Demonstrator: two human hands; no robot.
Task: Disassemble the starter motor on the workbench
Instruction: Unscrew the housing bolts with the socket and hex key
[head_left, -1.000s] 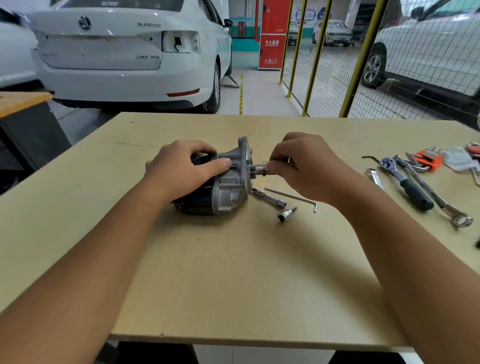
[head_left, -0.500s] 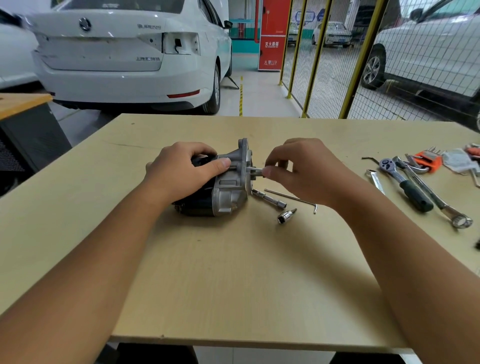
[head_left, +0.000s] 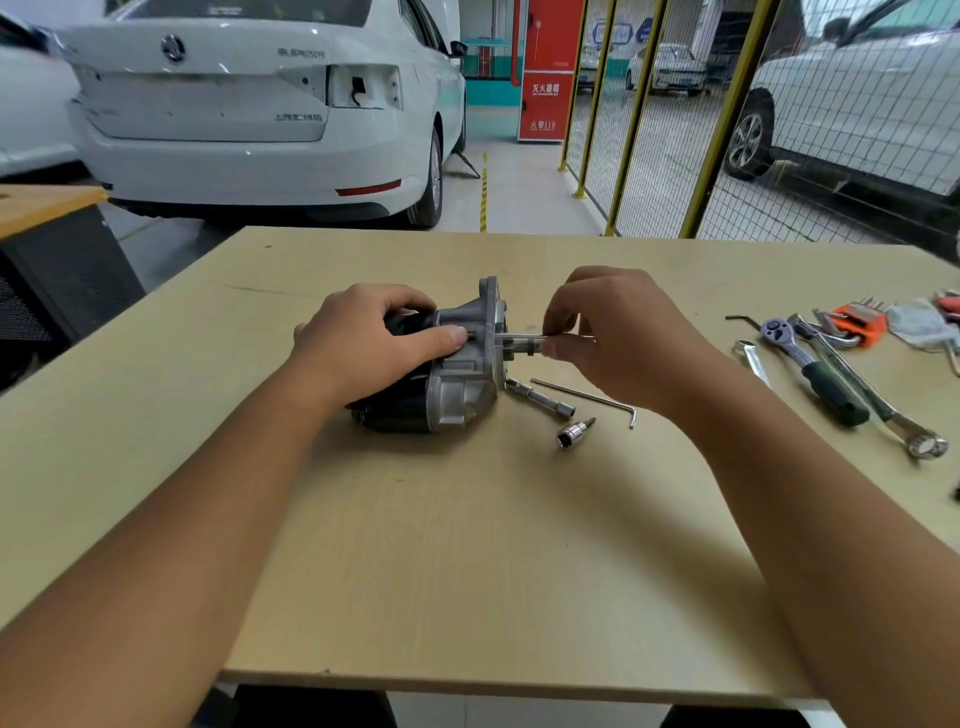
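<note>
Lying on its side near the middle of the worktop (head_left: 467, 545), the starter motor (head_left: 441, 379) has its black body to the left and its grey cast nose housing to the right. The left hand (head_left: 374, 348) curls over the top of it, thumb laid along the housing, pinning it down. The right hand (head_left: 618, 338) pinches a slim metal shaft (head_left: 524, 340) that sticks out of the flange face — fingers (head_left: 558, 317) closed tight around its outer end (a bolt or a driver bit, I cannot tell which).

The motor looks dense and rigid, heavy enough to stay put yet round enough to roll, so the broad body is the sensible place to clamp; smooth metal may slip under a light grip.

Close by on the right lie a socket extension (head_left: 540, 397), a hex key (head_left: 587, 397) and a loose socket (head_left: 574, 434) — these crowd the pull-out path. A ratchet (head_left: 810, 369) sits farther right; the near edge is well apart.
</note>
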